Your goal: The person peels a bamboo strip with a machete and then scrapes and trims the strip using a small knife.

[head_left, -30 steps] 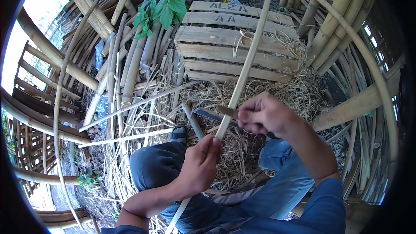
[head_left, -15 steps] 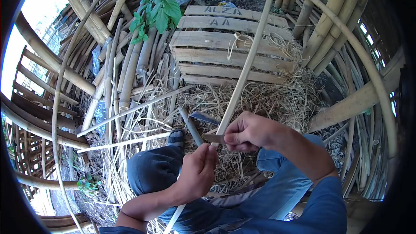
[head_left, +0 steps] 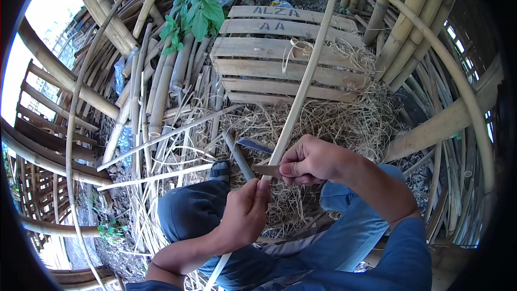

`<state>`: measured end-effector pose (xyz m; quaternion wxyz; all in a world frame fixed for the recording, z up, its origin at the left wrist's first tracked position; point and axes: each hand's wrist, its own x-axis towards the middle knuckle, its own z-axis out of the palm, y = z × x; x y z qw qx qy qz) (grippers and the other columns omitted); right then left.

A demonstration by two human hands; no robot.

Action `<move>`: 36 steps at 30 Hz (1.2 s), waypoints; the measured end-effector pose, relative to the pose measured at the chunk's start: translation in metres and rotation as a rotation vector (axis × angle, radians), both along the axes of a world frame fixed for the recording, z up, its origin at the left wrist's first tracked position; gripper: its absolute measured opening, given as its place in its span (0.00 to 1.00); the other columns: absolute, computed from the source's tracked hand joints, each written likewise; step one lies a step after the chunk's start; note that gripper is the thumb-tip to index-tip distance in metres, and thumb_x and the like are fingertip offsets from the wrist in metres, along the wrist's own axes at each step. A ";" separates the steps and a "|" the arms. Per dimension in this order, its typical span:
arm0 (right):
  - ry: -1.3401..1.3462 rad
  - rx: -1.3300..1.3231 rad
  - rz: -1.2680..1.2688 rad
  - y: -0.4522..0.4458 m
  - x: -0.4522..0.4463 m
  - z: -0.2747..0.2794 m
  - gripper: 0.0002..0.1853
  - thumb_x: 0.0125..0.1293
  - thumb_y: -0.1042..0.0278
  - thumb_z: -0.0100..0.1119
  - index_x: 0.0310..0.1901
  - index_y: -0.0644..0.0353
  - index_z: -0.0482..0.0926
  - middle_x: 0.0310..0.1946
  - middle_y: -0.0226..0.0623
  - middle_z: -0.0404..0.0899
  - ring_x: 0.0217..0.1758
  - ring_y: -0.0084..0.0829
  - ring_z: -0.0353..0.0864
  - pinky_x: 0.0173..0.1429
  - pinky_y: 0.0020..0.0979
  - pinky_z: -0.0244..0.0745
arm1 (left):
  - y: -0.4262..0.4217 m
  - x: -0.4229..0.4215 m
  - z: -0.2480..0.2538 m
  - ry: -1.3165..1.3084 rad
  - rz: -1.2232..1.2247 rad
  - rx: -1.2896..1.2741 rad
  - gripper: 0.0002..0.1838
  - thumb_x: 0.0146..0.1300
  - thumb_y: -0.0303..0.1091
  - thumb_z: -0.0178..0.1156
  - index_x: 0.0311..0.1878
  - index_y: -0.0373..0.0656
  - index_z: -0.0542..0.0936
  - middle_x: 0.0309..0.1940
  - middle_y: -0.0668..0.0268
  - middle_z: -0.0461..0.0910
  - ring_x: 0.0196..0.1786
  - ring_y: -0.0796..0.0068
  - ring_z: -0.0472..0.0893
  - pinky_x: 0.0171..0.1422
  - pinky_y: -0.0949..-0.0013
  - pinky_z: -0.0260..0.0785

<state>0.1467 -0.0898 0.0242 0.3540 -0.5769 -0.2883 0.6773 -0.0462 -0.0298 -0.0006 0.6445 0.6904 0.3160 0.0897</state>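
A long pale bamboo strip [head_left: 305, 89] slants from between my knees up past the slatted crate. My left hand [head_left: 246, 207] is closed around its lower part, thumb pressed along the top. Just above that thumb, a short knife [head_left: 266, 170] lies across the strip with its blade touching it. The fingers of my right hand [head_left: 313, 163] are wrapped round the knife's handle, which they mostly hide. The tail of the strip comes out below my left wrist.
A wooden slatted crate [head_left: 280, 67] stands ahead amid curly shavings [head_left: 344, 129]. A grey pole [head_left: 238, 155] and a dark curved strap-like piece [head_left: 254, 144] lie near my foot [head_left: 219, 171]. Bamboo poles [head_left: 161, 91] and a green plant [head_left: 202, 13] are at left; more bamboo [head_left: 425, 27] stands right.
Very little differs. My right hand and the knife have barely moved, and the far end of the strip sits a touch further left.
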 end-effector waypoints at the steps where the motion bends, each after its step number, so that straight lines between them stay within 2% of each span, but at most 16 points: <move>1: -0.001 0.000 0.001 0.000 -0.001 0.000 0.08 0.65 0.73 0.54 0.32 0.68 0.78 0.18 0.29 0.73 0.15 0.14 0.65 0.16 0.19 0.58 | 0.000 0.001 0.000 -0.020 0.000 0.019 0.17 0.72 0.36 0.41 0.28 0.38 0.68 0.17 0.75 0.63 0.20 0.88 0.58 0.23 0.79 0.52; 2: 0.012 0.000 0.011 0.001 -0.004 -0.001 0.08 0.65 0.73 0.54 0.31 0.68 0.79 0.19 0.30 0.74 0.14 0.14 0.64 0.16 0.19 0.58 | 0.000 0.001 -0.001 -0.020 0.002 0.019 0.17 0.72 0.36 0.41 0.28 0.38 0.68 0.17 0.75 0.63 0.20 0.88 0.58 0.23 0.79 0.52; 4: 0.027 -0.002 0.022 0.002 -0.005 -0.001 0.08 0.65 0.73 0.54 0.31 0.68 0.79 0.19 0.31 0.75 0.14 0.14 0.64 0.16 0.19 0.58 | 0.001 0.002 -0.004 -0.036 0.030 0.064 0.16 0.71 0.34 0.44 0.28 0.35 0.71 0.11 0.67 0.65 0.16 0.84 0.63 0.20 0.70 0.57; 7: 0.025 -0.019 -0.012 0.001 -0.002 0.000 0.08 0.64 0.74 0.54 0.32 0.68 0.79 0.21 0.33 0.76 0.14 0.14 0.64 0.16 0.19 0.59 | 0.001 0.002 -0.003 -0.059 0.026 0.077 0.16 0.71 0.34 0.44 0.28 0.35 0.71 0.11 0.67 0.65 0.15 0.83 0.63 0.20 0.71 0.57; 9: 0.032 0.023 -0.028 0.001 -0.001 -0.001 0.07 0.62 0.72 0.58 0.31 0.68 0.80 0.23 0.35 0.79 0.14 0.13 0.66 0.16 0.17 0.56 | 0.001 0.002 0.000 -0.047 0.027 0.053 0.16 0.71 0.34 0.43 0.28 0.36 0.71 0.11 0.67 0.65 0.16 0.83 0.63 0.20 0.71 0.57; 16: -0.056 0.111 -0.037 -0.001 0.002 -0.006 0.07 0.61 0.75 0.57 0.30 0.70 0.80 0.22 0.37 0.79 0.15 0.14 0.66 0.17 0.17 0.57 | 0.002 0.001 0.001 -0.033 0.027 0.031 0.17 0.72 0.36 0.43 0.28 0.36 0.70 0.11 0.68 0.64 0.16 0.85 0.62 0.20 0.71 0.56; 17: -0.094 0.123 -0.099 -0.001 0.006 -0.004 0.07 0.61 0.75 0.56 0.29 0.70 0.79 0.21 0.37 0.78 0.15 0.14 0.66 0.17 0.17 0.57 | 0.002 0.000 0.004 -0.032 0.028 0.032 0.17 0.72 0.36 0.43 0.28 0.36 0.70 0.11 0.68 0.64 0.16 0.85 0.62 0.20 0.71 0.56; 19: -0.134 0.135 -0.163 -0.002 0.020 -0.001 0.07 0.61 0.76 0.55 0.28 0.69 0.79 0.20 0.37 0.78 0.14 0.14 0.66 0.16 0.18 0.56 | 0.002 -0.002 0.009 0.012 0.016 -0.012 0.18 0.73 0.39 0.40 0.28 0.39 0.69 0.16 0.74 0.63 0.19 0.88 0.59 0.22 0.79 0.52; 21: -0.151 0.132 -0.209 -0.004 0.038 0.005 0.07 0.62 0.76 0.54 0.27 0.69 0.78 0.19 0.36 0.76 0.14 0.14 0.65 0.15 0.18 0.55 | 0.001 -0.004 0.007 0.035 0.009 -0.044 0.19 0.73 0.39 0.40 0.27 0.39 0.69 0.16 0.74 0.63 0.19 0.88 0.59 0.22 0.79 0.52; 24: -0.081 0.092 -0.249 -0.003 0.020 0.004 0.08 0.63 0.75 0.53 0.27 0.68 0.78 0.18 0.33 0.75 0.14 0.14 0.64 0.14 0.17 0.54 | 0.001 -0.003 0.005 0.055 0.001 -0.074 0.19 0.73 0.39 0.40 0.27 0.39 0.69 0.16 0.74 0.63 0.19 0.88 0.59 0.22 0.79 0.53; 26: -0.068 0.059 -0.185 -0.003 0.006 -0.004 0.07 0.62 0.74 0.55 0.30 0.67 0.79 0.19 0.33 0.76 0.14 0.14 0.65 0.15 0.17 0.54 | 0.000 -0.003 0.004 0.057 0.004 -0.066 0.19 0.73 0.39 0.40 0.27 0.39 0.68 0.16 0.74 0.63 0.19 0.88 0.59 0.22 0.78 0.53; 28: -0.030 0.025 0.010 -0.002 -0.003 -0.004 0.06 0.62 0.73 0.57 0.32 0.67 0.79 0.21 0.33 0.78 0.14 0.14 0.67 0.15 0.16 0.55 | -0.001 -0.003 0.001 -0.005 -0.004 -0.060 0.18 0.73 0.39 0.40 0.27 0.39 0.68 0.16 0.75 0.63 0.19 0.88 0.59 0.22 0.78 0.52; 34: -0.082 0.060 -0.124 -0.001 0.023 0.003 0.06 0.61 0.74 0.57 0.30 0.69 0.79 0.22 0.37 0.77 0.14 0.15 0.66 0.14 0.17 0.54 | -0.001 -0.006 0.007 0.038 -0.012 -0.030 0.18 0.73 0.39 0.40 0.28 0.39 0.68 0.16 0.75 0.63 0.19 0.89 0.59 0.22 0.79 0.52; 36: -0.042 0.111 -0.218 -0.003 0.034 0.005 0.07 0.62 0.76 0.54 0.28 0.71 0.78 0.16 0.33 0.73 0.13 0.14 0.65 0.14 0.18 0.55 | -0.002 -0.008 0.004 0.036 -0.024 -0.025 0.18 0.73 0.39 0.40 0.28 0.39 0.68 0.16 0.74 0.63 0.19 0.89 0.59 0.22 0.79 0.52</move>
